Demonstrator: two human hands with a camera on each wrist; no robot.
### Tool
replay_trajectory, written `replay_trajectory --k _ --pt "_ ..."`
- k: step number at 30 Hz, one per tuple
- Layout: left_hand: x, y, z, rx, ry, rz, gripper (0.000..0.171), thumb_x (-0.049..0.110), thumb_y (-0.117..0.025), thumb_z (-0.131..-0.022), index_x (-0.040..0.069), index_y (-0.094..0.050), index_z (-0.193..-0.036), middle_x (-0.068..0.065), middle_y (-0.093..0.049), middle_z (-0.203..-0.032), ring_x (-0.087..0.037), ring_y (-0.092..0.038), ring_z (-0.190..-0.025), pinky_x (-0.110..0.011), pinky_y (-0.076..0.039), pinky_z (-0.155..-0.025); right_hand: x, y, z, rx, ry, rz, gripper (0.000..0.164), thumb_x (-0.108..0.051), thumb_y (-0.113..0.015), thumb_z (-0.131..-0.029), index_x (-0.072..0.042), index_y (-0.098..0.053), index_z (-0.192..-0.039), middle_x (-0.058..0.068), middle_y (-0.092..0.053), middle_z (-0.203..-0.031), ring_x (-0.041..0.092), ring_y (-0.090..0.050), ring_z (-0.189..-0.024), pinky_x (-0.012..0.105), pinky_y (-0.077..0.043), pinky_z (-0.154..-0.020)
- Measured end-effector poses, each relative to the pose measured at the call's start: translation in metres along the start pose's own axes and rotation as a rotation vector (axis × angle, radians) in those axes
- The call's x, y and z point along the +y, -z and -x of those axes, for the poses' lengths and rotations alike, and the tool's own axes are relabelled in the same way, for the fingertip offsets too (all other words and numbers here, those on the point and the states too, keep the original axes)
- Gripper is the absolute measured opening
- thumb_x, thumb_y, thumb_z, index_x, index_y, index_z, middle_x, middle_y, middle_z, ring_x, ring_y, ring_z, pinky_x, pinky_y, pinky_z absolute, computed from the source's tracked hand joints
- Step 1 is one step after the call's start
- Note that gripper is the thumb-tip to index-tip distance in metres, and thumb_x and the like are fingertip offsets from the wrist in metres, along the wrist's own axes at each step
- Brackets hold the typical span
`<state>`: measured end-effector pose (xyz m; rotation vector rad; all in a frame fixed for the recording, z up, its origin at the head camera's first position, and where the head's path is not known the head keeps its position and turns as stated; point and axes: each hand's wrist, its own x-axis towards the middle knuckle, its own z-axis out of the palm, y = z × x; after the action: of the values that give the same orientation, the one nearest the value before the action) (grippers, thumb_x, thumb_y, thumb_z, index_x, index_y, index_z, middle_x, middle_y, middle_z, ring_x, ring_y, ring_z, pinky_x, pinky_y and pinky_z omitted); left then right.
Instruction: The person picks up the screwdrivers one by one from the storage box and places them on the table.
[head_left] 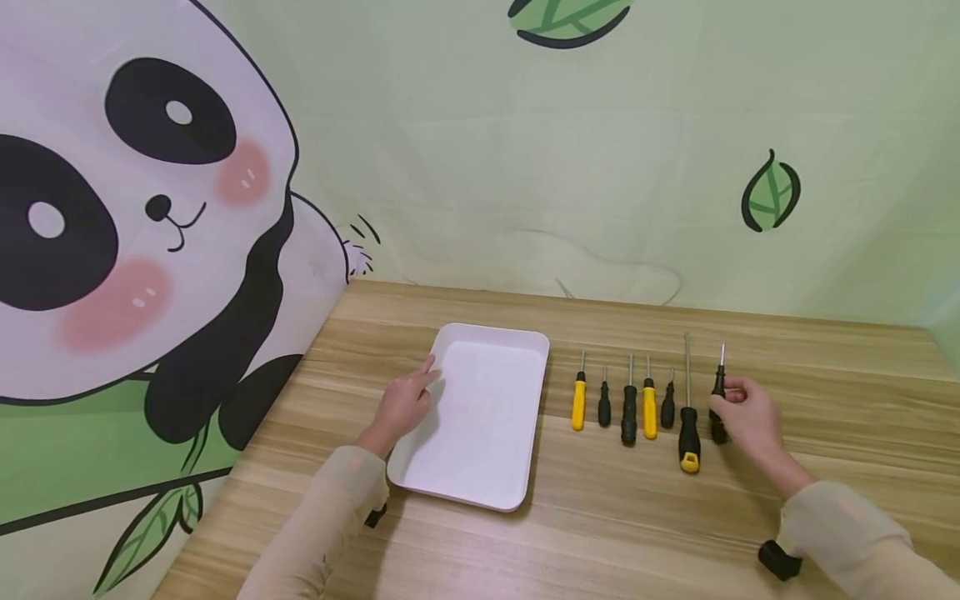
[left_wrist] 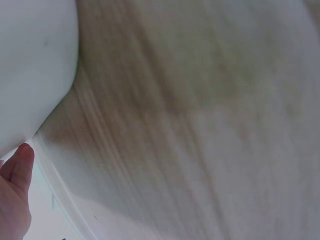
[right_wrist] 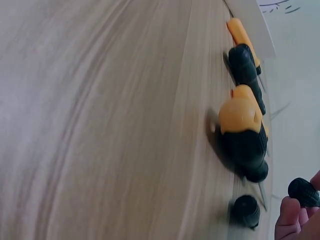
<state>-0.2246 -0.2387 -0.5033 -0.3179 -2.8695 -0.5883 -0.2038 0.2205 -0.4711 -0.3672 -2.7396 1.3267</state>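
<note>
My left hand is at the left rim of a white rectangular tray, pinching the edge with the thumb over it. In the left wrist view, fingertips meet the outside of the tray. On the right, my right hand pinches a black-handled screwdriver, its shank pointing away from me. The right wrist view shows this handle raised between thumb and fingers. Below it, the butt of another black handle lies on the table, partly covered in the head view.
Left of my right hand lies a row of screwdrivers: a large black one with a yellow end, yellow-handled ones and several smaller black ones. The wooden table meets a printed panda backdrop behind.
</note>
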Motion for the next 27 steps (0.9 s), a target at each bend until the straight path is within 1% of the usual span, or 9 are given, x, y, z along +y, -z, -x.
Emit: replay_trajectory --k 5,10,14,20,25,27 --pt "0.0 0.0 0.0 0.003 -0.005 0.004 0.04 0.0 -0.044 -0.077 0.005 -0.061 -0.113 -0.006 -0.046 -0.132 -0.03 -0.05 -0.114 -0.042 -0.046 -0.082 0.009 0.005 -0.003 0.009 -0.015 -0.002 0.037 -0.012 -0.055 -0.077 0.008 -0.052 -0.108 0.011 -0.057 -0.086 -0.005 -0.04 -0.062 0.014 -0.038 -0.052" --pt "0.001 0.001 0.0 0.004 -0.008 0.003 0.04 0.0 -0.044 -0.077 0.005 -0.06 -0.113 -0.006 -0.046 -0.132 -0.03 -0.05 -0.114 -0.042 -0.046 -0.082 0.018 0.008 -0.004 -0.003 -0.035 0.02 0.036 -0.015 -0.055 -0.078 0.008 -0.052 -0.106 0.013 -0.059 -0.086 -0.004 -0.041 -0.061 0.016 -0.038 -0.052" --pt "0.001 0.001 0.0 0.005 -0.011 0.005 0.04 -0.001 -0.044 -0.077 0.005 -0.061 -0.113 -0.007 -0.046 -0.132 -0.03 -0.05 -0.113 -0.041 -0.046 -0.08 0.025 0.01 -0.006 -0.009 -0.043 0.051 0.036 -0.018 -0.056 -0.078 0.007 -0.054 -0.104 0.013 -0.06 -0.085 -0.004 -0.042 -0.06 0.016 -0.037 -0.053" --pt "0.0 0.0 0.0 0.001 -0.01 0.007 0.04 -0.001 -0.044 -0.077 0.005 -0.06 -0.113 -0.006 -0.046 -0.132 -0.03 -0.05 -0.113 -0.041 -0.046 -0.079 0.034 0.011 -0.007 -0.057 -0.036 0.078 0.039 -0.02 -0.056 -0.079 0.01 -0.052 -0.104 0.019 -0.059 -0.089 0.006 -0.046 -0.066 0.017 -0.039 -0.053" --pt "0.0 0.0 0.0 0.001 -0.012 0.008 0.04 -0.001 -0.044 -0.077 0.004 -0.06 -0.113 -0.007 -0.046 -0.132 -0.03 -0.05 -0.113 -0.041 -0.046 -0.081 0.04 0.01 -0.007 -0.094 -0.062 0.086 0.041 -0.02 -0.055 -0.08 0.011 -0.051 -0.106 0.023 -0.058 -0.094 0.013 -0.05 -0.071 0.019 -0.039 -0.053" --pt "-0.001 0.0 0.0 0.005 -0.016 0.003 0.04 -0.001 -0.044 -0.077 0.004 -0.06 -0.113 -0.007 -0.046 -0.132 -0.03 -0.05 -0.113 -0.041 -0.046 -0.081 0.041 0.011 -0.008 -0.106 -0.066 0.096 0.043 -0.021 -0.055 -0.08 0.012 -0.05 -0.108 0.026 -0.057 -0.097 0.018 -0.052 -0.074 0.02 -0.04 -0.053"
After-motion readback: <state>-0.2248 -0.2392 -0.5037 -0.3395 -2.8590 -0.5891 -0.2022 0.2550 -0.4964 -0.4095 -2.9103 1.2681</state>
